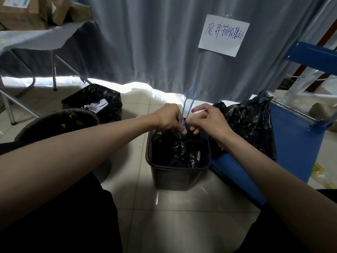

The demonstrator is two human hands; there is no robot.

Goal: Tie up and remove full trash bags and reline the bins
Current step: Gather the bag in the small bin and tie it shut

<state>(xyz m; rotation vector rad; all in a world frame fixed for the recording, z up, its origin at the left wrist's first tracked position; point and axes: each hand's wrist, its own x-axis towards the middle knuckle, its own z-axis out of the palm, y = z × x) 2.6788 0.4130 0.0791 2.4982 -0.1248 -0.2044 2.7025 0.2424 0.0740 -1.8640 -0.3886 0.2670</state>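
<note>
A dark rectangular bin (175,177) stands on the tiled floor in front of me, with a crumpled black trash bag (179,149) gathered inside it. A thin blue drawstring (190,96) rises from the bag's neck in a tall loop. My left hand (168,117) pinches the drawstring at its base just above the bin. My right hand (207,118) pinches the same string from the other side, its other fingers spread. Both hands meet over the bin's far rim.
A black-lined bin with white paper scraps (94,105) stands at the back left, a round dark bin (58,125) nearer left. A blue bin (291,141) with a black bag (251,123) is at right. A folding table (36,39) and blue shelving (313,57) flank a grey curtain.
</note>
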